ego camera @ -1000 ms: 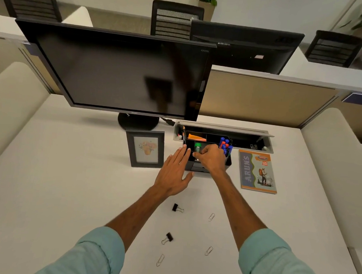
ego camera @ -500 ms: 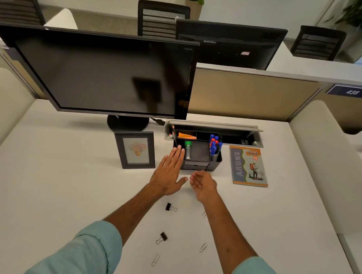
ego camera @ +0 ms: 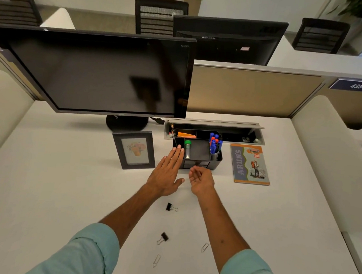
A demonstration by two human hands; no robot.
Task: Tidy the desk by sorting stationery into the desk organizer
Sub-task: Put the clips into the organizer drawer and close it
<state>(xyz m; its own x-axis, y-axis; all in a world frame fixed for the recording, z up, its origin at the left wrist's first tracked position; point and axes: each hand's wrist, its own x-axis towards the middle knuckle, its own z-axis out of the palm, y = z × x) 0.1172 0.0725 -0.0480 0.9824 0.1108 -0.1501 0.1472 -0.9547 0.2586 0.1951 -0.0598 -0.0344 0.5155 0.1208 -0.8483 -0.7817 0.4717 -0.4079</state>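
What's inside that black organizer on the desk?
The organizer holds a pencil, an orange item, a green-capped tube and blue and red pens. Its front drawers' contents are hidden.

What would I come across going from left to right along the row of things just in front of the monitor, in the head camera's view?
picture frame → desk organizer → notebook. The two hands overlap the organizer, so they are left out of the order.

Frame (ego camera: 134, 150) just L of organizer (ego camera: 214, 164), notebook (ego camera: 250, 164) R, monitor (ego camera: 95, 71) behind-L; desk (ego camera: 58, 182) w/ clips (ego camera: 170, 207) in front.
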